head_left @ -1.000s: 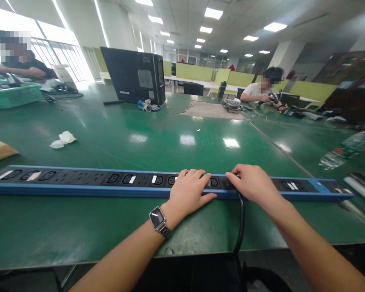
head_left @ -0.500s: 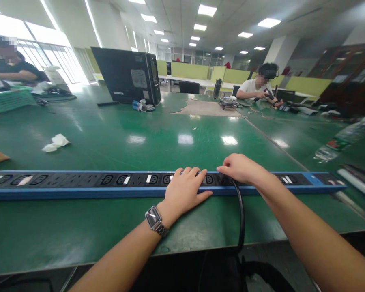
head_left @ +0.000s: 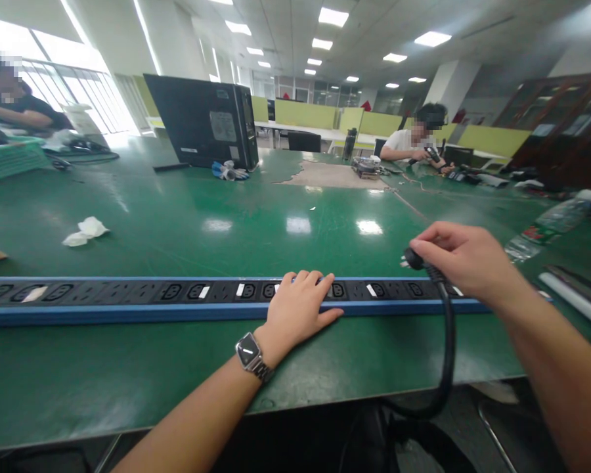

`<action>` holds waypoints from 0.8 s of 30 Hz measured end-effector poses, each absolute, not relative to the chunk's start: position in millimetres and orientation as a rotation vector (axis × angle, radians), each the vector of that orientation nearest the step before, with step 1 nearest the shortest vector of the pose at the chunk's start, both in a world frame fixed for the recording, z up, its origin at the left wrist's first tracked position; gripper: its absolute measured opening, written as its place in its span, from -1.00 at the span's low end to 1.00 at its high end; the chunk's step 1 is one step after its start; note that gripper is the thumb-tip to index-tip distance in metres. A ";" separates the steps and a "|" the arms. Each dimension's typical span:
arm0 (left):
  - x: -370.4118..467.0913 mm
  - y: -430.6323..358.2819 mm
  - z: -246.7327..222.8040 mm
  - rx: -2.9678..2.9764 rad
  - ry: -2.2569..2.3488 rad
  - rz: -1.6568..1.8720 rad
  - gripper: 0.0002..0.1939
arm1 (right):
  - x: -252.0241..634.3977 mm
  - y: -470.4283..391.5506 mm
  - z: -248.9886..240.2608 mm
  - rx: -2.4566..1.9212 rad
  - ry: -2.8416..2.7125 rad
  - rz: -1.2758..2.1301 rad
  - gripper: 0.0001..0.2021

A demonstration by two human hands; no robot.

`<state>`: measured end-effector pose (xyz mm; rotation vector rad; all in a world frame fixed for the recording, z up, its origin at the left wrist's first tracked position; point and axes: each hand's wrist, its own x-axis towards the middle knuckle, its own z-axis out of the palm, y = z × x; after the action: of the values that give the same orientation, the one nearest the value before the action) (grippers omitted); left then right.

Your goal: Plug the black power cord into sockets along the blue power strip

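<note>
A long blue and black power strip (head_left: 148, 314) lies across the green table near its front edge. My left hand (head_left: 300, 302), with a watch (head_left: 249, 351) on the wrist, rests on the middle of the strip with its fingers spread. Above the right part of the strip, my right hand (head_left: 456, 256) pinches a black plug (head_left: 414, 258), its metal prongs pointing left. The plug is apart from the strip. Its thick black cable (head_left: 449, 348) hangs down past the table's front edge.
A black computer case (head_left: 201, 121) stands at the back, with gloves (head_left: 230, 171) beside it. Crumpled tissue (head_left: 86, 231) lies at left, a plastic bottle (head_left: 546, 226) at right. A green basket (head_left: 12, 159) is at far left. Two people sit across the table.
My right hand has lifted the plug off the strip and moved right and up with it, uncovering the sockets there. The left hand stays in place on the strip.
</note>
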<state>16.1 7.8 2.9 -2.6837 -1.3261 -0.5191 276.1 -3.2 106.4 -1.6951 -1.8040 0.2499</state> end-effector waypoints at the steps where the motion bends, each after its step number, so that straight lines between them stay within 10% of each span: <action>1: 16.2 7.8 2.9 -2.683 -1.327 -0.519 -0.38 | 292.3 -1.9 107.2 -1.753 -1.829 0.272 -0.69; 24: 17.1 7.9 2.9 -2.680 -1.335 -0.512 -0.38 | 369.0 19.1 103.5 -2.035 -1.880 0.485 -0.59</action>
<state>17.1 7.9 2.9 -2.6797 -1.3345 -0.5123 369.0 19.1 103.5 -2.0352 -1.8803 0.4853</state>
